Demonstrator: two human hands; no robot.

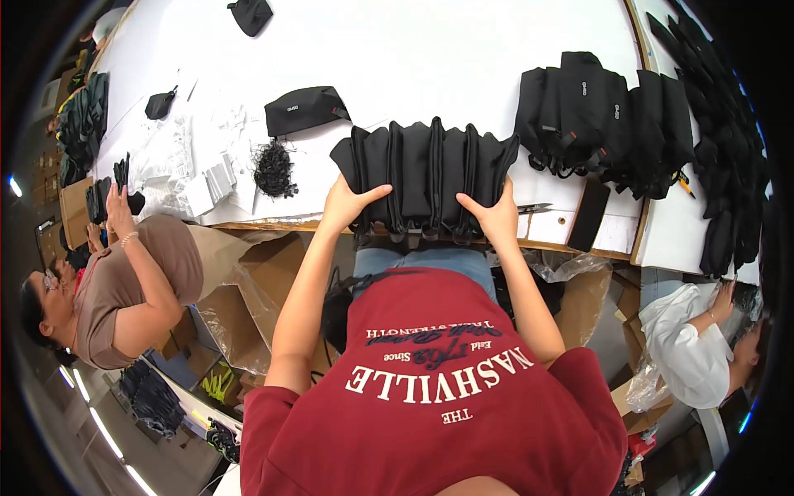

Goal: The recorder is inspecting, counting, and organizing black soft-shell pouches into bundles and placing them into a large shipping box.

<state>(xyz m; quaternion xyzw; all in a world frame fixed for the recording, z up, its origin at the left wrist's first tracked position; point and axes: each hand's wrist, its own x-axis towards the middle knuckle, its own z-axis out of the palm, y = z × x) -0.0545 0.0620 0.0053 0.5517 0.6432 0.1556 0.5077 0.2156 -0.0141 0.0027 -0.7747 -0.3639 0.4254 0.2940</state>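
A row of several black fabric pouches (415,169) stands pressed together at the table's near edge, directly in front of me. My left hand (346,203) grips the row's left end, thumb laid across the front. At the right end my right hand (495,218) clasps it the same way, so the row is squeezed between both palms. The fingers behind the pouches are mostly hidden. Just beyond my left hand lie a single flat black pouch (306,112) and a tangled heap of black cords (274,169). Metal snips (534,208) lie beside my right hand.
Piled black pouches (579,107) and a dark rectangular object (589,215) are on the white table (447,62) to the right. Clear plastic bags (169,157) and white packets lie left. Co-workers sit on both sides. Cardboard boxes (236,310) stand below the table.
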